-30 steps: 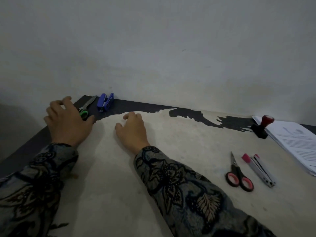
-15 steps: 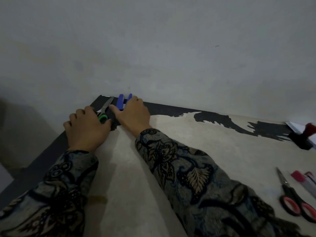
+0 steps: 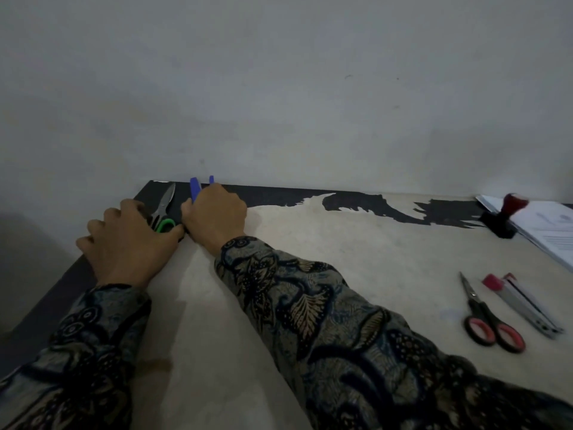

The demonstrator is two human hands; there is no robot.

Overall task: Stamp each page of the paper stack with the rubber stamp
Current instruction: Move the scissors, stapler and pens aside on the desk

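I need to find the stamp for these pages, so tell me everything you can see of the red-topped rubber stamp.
The rubber stamp with a rounded dark red knob and a black block base stands upright at the table's far right, near the wall. Its base sits on the dark patch of the tabletop, against the left edge of the white paper stack. Neither hand touches it.

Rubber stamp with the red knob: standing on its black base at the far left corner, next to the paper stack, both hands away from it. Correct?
Wrong side. The head view shows the red-knobbed rubber stamp on its black base at the far right, against the white paper stack. The left hand and right hand are indeed away from it, at the far left corner.
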